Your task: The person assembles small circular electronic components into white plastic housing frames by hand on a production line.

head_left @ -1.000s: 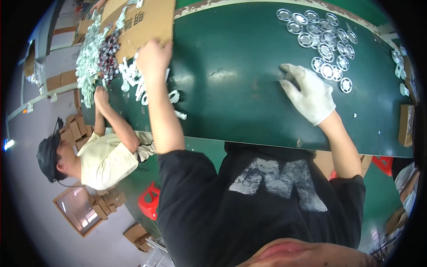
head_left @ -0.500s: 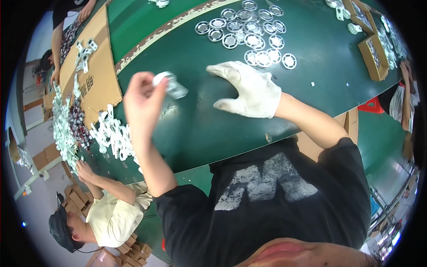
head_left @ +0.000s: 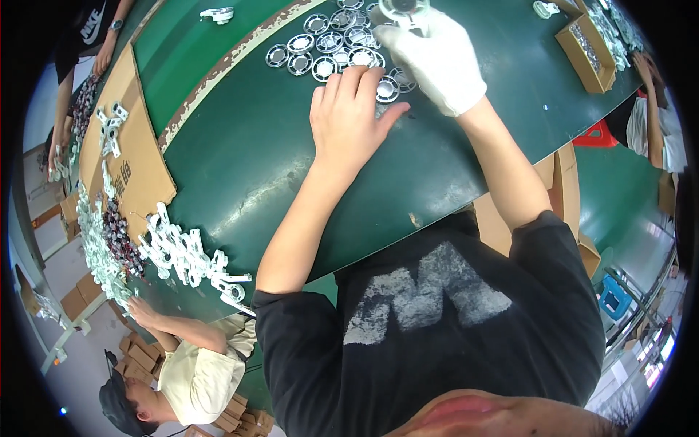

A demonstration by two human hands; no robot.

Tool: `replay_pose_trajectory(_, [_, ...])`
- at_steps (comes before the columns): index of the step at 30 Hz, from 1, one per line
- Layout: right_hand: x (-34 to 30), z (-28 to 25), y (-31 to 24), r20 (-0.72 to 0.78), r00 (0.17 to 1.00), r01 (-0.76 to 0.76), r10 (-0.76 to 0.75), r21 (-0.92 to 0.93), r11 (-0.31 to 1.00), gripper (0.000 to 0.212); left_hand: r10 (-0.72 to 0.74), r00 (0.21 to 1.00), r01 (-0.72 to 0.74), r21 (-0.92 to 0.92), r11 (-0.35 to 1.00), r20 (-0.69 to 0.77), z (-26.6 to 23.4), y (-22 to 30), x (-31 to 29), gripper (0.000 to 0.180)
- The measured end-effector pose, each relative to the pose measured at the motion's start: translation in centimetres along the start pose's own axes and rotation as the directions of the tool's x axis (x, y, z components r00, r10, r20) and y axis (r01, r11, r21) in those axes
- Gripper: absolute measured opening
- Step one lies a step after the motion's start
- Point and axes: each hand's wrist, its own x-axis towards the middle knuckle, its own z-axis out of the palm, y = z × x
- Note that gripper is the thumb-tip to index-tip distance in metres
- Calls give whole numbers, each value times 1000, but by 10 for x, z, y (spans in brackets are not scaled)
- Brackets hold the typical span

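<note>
The left hand (head_left: 346, 116) reaches over shiny discs (head_left: 329, 41) on the table (head_left: 255, 146), thumb spread from fingers. The gloved right hand (head_left: 440, 65) pinches a white part (head_left: 405, 9) near them. Discs seem light, stiff, perhaps slippery, best held by the edge.

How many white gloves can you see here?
1: a white glove on the wearer's right hand, beside the silver discs. The left hand is bare. Others could be hidden.
</note>
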Motion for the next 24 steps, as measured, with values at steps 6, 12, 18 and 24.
replay_pose_trajectory(6, [-10, 6, 3, 171, 982, 112, -79, -191, 975, 27, -4, 999, -3, -128, 992, -51, -13, -1, -4, 43])
replay_pose_trajectory(12, [-16, 11, -22, 244, 968, -17, 52, -145, 989, 27, -12, 999, -2, -268, 963, -52, -64, -23, -29, 57])
replay_pose_trajectory(18, [-21, 19, -32, 494, 837, -128, 234, -239, 963, 33, -143, 967, 208, -332, 920, 210, -91, -54, -68, 63])
replay_pose_trajectory(24, [-30, 29, -34, 587, 734, -153, 341, -346, 926, 41, -190, 975, 213, -240, 947, 115, -95, -66, -77, 59])
